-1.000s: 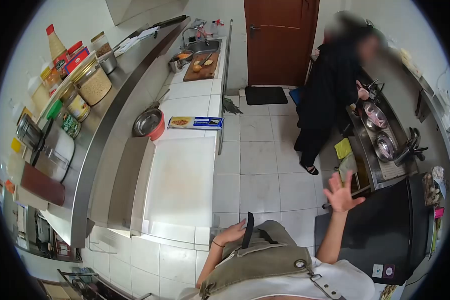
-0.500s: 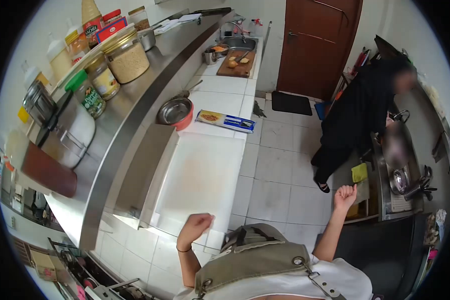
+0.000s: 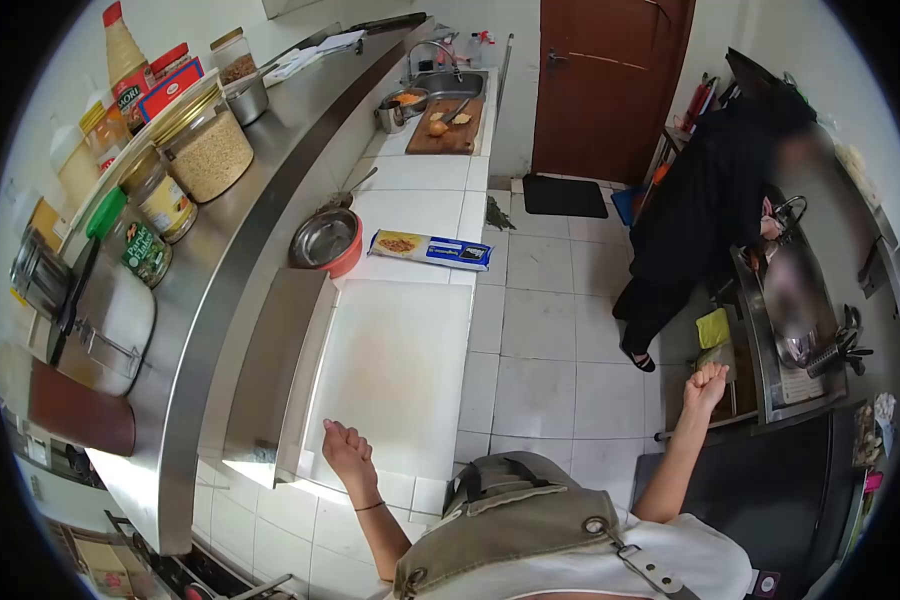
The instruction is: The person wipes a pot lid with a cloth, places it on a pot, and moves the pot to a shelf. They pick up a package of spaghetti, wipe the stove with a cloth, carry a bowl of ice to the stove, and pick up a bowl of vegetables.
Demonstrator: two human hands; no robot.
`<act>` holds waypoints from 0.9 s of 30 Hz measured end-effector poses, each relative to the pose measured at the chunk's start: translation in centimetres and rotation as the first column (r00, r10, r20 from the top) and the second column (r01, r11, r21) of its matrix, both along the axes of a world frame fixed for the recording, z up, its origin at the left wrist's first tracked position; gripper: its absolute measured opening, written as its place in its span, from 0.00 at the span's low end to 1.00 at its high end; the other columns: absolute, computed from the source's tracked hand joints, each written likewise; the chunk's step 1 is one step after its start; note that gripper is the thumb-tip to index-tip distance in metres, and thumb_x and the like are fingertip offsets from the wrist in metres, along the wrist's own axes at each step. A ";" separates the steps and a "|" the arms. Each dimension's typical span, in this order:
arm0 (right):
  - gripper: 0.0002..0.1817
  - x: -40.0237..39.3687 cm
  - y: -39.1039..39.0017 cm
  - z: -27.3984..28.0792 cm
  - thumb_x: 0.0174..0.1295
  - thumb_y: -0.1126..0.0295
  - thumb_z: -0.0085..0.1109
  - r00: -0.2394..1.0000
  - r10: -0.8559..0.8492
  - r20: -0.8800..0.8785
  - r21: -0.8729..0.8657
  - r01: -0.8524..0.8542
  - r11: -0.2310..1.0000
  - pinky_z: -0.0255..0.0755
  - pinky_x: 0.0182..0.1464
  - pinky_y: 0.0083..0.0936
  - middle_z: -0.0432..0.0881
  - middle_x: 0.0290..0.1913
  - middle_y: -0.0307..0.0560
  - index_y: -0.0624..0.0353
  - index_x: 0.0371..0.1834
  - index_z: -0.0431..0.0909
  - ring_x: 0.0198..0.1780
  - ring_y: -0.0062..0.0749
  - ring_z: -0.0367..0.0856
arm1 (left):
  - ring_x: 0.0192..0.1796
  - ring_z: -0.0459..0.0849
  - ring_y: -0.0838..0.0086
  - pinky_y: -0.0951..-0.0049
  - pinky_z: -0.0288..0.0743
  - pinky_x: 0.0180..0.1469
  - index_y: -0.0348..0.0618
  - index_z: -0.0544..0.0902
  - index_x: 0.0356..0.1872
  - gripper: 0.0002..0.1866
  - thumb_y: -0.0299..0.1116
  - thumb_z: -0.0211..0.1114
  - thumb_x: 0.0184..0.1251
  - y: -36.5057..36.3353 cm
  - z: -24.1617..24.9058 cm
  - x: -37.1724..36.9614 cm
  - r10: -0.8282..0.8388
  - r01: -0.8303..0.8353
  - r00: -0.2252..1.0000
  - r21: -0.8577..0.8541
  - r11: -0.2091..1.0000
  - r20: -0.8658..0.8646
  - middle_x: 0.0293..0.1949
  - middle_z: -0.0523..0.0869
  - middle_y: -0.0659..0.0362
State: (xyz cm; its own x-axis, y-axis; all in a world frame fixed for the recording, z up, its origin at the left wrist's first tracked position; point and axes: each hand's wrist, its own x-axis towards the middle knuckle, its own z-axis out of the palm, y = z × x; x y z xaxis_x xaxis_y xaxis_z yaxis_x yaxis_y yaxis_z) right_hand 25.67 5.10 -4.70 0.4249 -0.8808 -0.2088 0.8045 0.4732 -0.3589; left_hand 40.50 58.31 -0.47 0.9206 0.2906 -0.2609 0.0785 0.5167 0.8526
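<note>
My left hand (image 3: 349, 456) hovers by the near end of a large white cutting board (image 3: 395, 345), fingers curled in with nothing showing in them. Out to the other side, my right hand (image 3: 707, 387) is raised in a loose fist, also with nothing visible in it. A yellow cloth (image 3: 712, 328) hangs just beyond that fist. On the counter past the board lies a blue pasta packet (image 3: 432, 250). To its left a metal bowl (image 3: 325, 238) rests in a red one.
Jars and bottles line the steel shelf (image 3: 255, 190) on the left. At the far sink (image 3: 448, 84) is a wooden board (image 3: 445, 135) with an onion and a knife. A person in black (image 3: 700, 190) stands at the right-hand sink. Tiled floor (image 3: 537, 310) runs between the counters.
My left hand has moved left along the board's near end, its fingers now pointing up. My right hand has shifted slightly right. The view has turned a little. The other person stays at the sink.
</note>
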 end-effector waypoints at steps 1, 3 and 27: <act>0.23 0.0 -0.2 -0.1 0.71 0.55 0.29 1.000 0.007 -0.006 0.000 -0.007 1.000 0.33 0.11 0.17 0.43 0.15 0.31 0.49 0.16 0.49 0.14 0.17 0.36 | 0.14 0.43 0.86 0.80 0.36 0.15 0.51 0.58 0.18 0.20 0.44 0.46 0.71 0.1 0.1 0.1 0.022 -0.022 1.000 -0.009 1.000 0.008 0.13 0.50 0.71; 0.21 0.2 -0.5 -0.9 0.71 0.58 0.30 0.999 0.015 0.047 0.017 -0.016 1.000 0.34 0.11 0.17 0.44 0.16 0.31 0.50 0.17 0.50 0.14 0.17 0.37 | 0.14 0.44 0.86 0.80 0.37 0.15 0.49 0.62 0.19 0.18 0.43 0.46 0.71 0.5 0.0 0.1 0.056 -0.055 0.998 -0.019 0.998 0.014 0.14 0.51 0.70; 0.24 2.3 -0.9 -5.7 0.50 0.92 0.34 0.935 0.305 -0.179 -0.029 -0.315 0.949 0.76 0.52 0.22 0.72 0.44 0.54 0.68 0.53 0.62 0.50 0.35 0.73 | 0.59 0.72 0.63 0.74 0.83 0.33 0.41 0.72 0.38 0.24 0.09 0.33 0.43 -0.6 -0.1 -1.8 0.004 -0.089 0.986 0.517 0.851 0.164 0.63 0.62 0.53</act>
State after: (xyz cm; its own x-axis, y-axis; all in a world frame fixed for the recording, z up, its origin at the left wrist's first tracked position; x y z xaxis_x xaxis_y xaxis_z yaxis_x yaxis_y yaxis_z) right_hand 27.93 4.22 -10.40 0.6409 -0.7235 -0.2563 0.5456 0.6643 -0.5109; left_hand 38.70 57.71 -0.56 0.9181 0.3879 0.0817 -0.0857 -0.0071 0.9963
